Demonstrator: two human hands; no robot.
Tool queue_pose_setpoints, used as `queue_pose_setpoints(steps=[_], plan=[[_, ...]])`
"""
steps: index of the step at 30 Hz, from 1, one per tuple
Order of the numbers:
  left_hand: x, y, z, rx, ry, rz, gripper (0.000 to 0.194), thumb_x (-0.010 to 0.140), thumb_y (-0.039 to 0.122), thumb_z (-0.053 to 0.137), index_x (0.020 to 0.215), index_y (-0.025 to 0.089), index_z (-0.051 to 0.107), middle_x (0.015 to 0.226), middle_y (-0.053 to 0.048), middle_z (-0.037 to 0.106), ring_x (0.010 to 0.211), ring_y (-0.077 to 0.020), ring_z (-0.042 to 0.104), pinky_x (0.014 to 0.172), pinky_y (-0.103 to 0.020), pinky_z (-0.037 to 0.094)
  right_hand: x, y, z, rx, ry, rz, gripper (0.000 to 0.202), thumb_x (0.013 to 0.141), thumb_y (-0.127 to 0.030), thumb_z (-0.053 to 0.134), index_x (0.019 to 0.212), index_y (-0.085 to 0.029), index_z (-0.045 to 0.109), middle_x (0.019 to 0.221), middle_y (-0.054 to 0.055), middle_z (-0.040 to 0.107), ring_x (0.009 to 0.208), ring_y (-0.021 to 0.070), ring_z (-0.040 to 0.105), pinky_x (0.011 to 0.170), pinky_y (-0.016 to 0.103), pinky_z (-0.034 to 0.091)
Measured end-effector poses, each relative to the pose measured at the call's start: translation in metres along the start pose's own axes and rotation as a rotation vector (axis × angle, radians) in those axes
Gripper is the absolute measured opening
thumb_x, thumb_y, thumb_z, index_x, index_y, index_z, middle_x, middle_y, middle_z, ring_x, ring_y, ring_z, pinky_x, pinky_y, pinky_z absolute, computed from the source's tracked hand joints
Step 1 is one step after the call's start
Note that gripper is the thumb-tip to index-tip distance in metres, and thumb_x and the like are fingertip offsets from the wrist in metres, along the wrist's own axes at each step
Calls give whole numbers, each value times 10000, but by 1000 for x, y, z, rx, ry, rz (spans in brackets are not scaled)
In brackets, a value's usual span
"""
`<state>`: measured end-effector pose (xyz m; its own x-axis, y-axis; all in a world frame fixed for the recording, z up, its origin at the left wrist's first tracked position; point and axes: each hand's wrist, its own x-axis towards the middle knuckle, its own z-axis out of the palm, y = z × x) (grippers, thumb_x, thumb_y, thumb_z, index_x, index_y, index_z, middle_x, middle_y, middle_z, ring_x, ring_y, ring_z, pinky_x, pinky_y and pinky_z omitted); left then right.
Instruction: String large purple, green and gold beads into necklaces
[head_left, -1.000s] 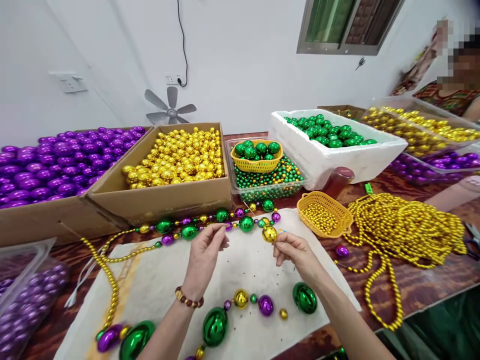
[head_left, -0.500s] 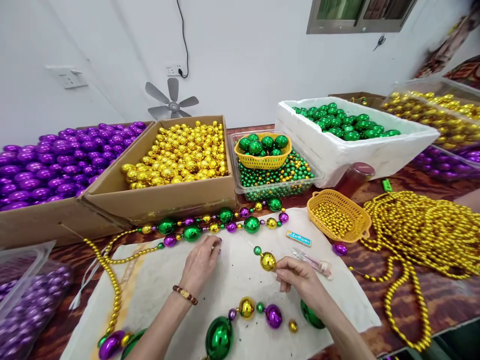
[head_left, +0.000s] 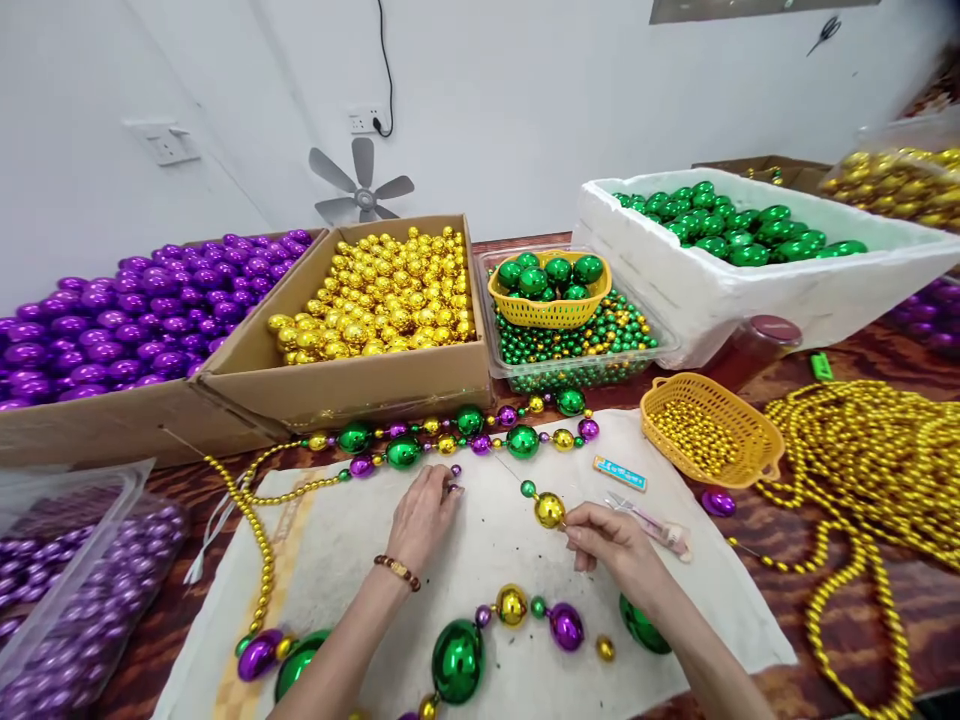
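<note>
My left hand (head_left: 426, 515) is closed over the cloth, its fingertips pinching a small purple bead (head_left: 452, 488); another small purple bead (head_left: 457, 470) sits just past them. My right hand (head_left: 615, 545) pinches a beaded string at the right side of a round gold bead (head_left: 550, 510). A small green bead (head_left: 528, 488) follows on it, with a thin needle or wire running up and left. Nearer me lies a strand with a large green bead (head_left: 458, 660), a gold bead (head_left: 512, 605) and a purple bead (head_left: 566, 626). A small gold bead (head_left: 605, 648) lies beside it.
Behind the white cloth (head_left: 337, 600) stand a cardboard box (head_left: 352, 390) of gold beads, purple beads (head_left: 150, 300), and a foam box (head_left: 697, 290) of green ones. At right are a yellow basket (head_left: 757, 445), snips (head_left: 652, 525) and heaped gold bead strands (head_left: 862, 460).
The view has shifted, so everything sits farther right in it. A small purple bead now shows beyond my left fingertips. My right hand keeps its pinch beside the gold bead.
</note>
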<state>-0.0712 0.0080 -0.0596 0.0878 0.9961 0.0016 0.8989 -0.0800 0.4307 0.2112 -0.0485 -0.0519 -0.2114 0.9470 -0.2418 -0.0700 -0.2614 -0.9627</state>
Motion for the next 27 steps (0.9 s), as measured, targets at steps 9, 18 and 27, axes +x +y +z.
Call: queue_pose_setpoints(steps=[9, 18, 27], plan=[[-1, -1, 1, -29, 1, 30, 148, 894, 271, 456, 918, 201, 585, 949, -69, 573, 865, -224, 583, 787, -338, 450, 4, -5, 10, -42, -12, 10, 184, 815, -353, 640, 802, -170, 657, 647, -14, 580, 539, 125, 556, 523, 228, 401], [1, 5, -36, -120, 203, 66, 197, 933, 331, 446, 991, 214, 593, 930, -45, 623, 790, -178, 603, 714, -287, 468, 8, 12, 15, -78, -80, 18, 276, 856, -429, 594, 812, -162, 648, 621, -16, 543, 553, 125, 538, 540, 232, 400], [67, -13, -161, -237, 744, 77, 210, 909, 307, 486, 1016, 191, 625, 901, -47, 685, 809, -183, 634, 757, -299, 480, 29, -3, 5, -146, -65, -45, 310, 817, -483, 622, 858, -184, 694, 592, 6, 577, 573, 159, 558, 562, 254, 455]])
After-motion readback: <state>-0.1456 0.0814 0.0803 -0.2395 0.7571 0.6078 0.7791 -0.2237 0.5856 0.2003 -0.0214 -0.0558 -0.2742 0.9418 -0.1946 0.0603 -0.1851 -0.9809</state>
